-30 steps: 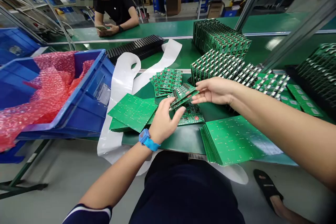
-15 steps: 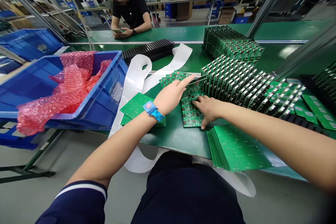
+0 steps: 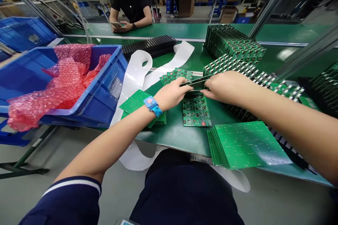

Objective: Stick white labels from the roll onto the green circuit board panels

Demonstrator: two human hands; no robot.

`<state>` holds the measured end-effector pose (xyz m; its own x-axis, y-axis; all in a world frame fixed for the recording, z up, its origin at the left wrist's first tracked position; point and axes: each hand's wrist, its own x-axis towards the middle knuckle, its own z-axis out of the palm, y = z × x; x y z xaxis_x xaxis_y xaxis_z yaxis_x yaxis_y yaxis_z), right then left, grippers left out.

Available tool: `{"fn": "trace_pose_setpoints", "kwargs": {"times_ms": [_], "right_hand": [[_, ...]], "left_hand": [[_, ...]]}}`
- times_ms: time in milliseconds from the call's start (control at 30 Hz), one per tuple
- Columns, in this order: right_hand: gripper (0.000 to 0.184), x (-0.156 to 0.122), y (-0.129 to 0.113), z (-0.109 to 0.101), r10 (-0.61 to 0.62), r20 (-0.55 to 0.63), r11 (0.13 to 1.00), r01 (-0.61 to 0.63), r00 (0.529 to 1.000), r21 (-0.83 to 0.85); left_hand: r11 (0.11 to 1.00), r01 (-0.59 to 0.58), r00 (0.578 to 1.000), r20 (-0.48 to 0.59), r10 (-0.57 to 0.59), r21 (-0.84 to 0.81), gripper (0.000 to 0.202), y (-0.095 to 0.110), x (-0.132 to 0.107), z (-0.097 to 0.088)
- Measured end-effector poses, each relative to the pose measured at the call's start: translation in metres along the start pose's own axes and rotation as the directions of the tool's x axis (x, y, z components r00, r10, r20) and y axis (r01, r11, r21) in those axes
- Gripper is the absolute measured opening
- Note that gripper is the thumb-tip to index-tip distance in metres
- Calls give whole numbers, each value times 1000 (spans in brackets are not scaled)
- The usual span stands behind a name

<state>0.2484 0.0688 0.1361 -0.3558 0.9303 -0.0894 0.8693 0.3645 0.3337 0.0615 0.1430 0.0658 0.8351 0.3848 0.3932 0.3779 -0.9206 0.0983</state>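
Note:
Between my two hands a pair of circuit boards [image 3: 197, 83] is held tilted, nearly edge-on to me. My left hand [image 3: 173, 94], with a blue wrist strap [image 3: 153, 106], is closed on their left end. The fingers of my right hand [image 3: 228, 85] pinch the right end, partly hidden behind the knuckles. Below them a populated circuit board [image 3: 196, 110] lies flat on the green bench. Fanned boards [image 3: 177, 74] lie just behind my left hand. Right of my right hand, upright boards [image 3: 235, 64] stand in a dense row.
A stack of green boards [image 3: 245, 144] lies at the bench's front edge, another stack [image 3: 136, 102] at left. White strip material [image 3: 136, 74] curls beside a blue bin [image 3: 95, 102] of pink bubble wrap [image 3: 71, 84]. Black racks [image 3: 149, 47] sit behind. A person [image 3: 132, 3] leans opposite.
My right hand has risen from the flat board and now grips the right end of the held boards. My left hand has closed further around their left end.

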Motion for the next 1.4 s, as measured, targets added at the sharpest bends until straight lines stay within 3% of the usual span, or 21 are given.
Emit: {"fn": "trace_pose_setpoints", "kwargs": {"times_ms": [67, 200, 333, 400, 533, 633, 767, 833, 900, 933, 967, 1033, 1100, 1200, 1267, 1300, 1400], "right_hand": [[42, -8, -14, 0, 68, -8, 996, -69, 998, -60], [38, -4, -52, 29, -115, 247, 992, 100, 962, 73], [86, 15, -75, 64, -186, 295, 981, 163, 937, 103], [79, 20, -74, 66, -220, 301, 974, 194, 928, 117], [40, 20, -54, 43, -286, 294, 955, 246, 912, 165], [22, 22, -35, 18, -271, 208, 961, 251, 940, 117], [26, 24, -19, -5, -146, 45, 982, 150, 988, -114], [26, 21, -12, -9, -115, 1, 988, 115, 993, -107], [28, 16, -5, -8, 0, -31, 999, 2, 1000, 51], [30, 12, -1, -6, 122, -16, 970, -116, 992, 213], [32, 8, 3, -2, 263, 45, 880, -259, 964, 398], [38, 0, 10, 10, 455, 269, 541, -504, 849, 673], [46, -8, 13, 26, 448, 464, 251, -606, 764, 755], [41, -17, 8, 51, 254, 604, -12, -622, 755, 783], [27, -20, 4, 66, 134, 632, -126, -619, 764, 775], [21, -20, 2, 71, 101, 634, -142, -620, 767, 772], [14, -18, -1, 80, 51, 620, -80, -616, 783, 784]], "left_hand": [[999, 46, 999, -26, -45, 27, 30, -5, 3, 3], [998, 67, 996, -56, -68, -22, 38, -10, 9, 1], [998, 24, 999, -30, -26, -60, 43, -13, 13, -1], [998, 23, 1000, -3, -24, -50, 38, -16, 12, 0], [997, -10, 1000, 8, 11, -70, 32, -23, 8, 3], [988, -94, 995, -23, 92, -126, 30, -22, 4, 1], [974, -154, 988, -38, 150, -165, 62, -19, 4, -1], [981, -126, 992, -26, 124, -145, 49, -18, 6, 0], [991, -78, 997, -1, 79, -110, 26, -16, 7, 2], [994, -65, 998, 15, 66, -88, 21, -13, 6, 3], [996, -64, 997, 32, 66, -63, 20, -9, 5, 4], [996, -91, 993, 71, 90, 3, 20, 1, 0, 6], [988, -131, 985, 120, 122, 76, 21, 14, -8, 8], [968, -205, 962, 212, 172, 145, 23, 36, -21, 12], [963, -223, 949, 261, 179, 152, 26, 49, -29, 16], [966, -212, 946, 278, 166, 145, 28, 55, -32, 19], [990, -118, 947, 309, 87, 84, 33, 69, -41, 24]]}}
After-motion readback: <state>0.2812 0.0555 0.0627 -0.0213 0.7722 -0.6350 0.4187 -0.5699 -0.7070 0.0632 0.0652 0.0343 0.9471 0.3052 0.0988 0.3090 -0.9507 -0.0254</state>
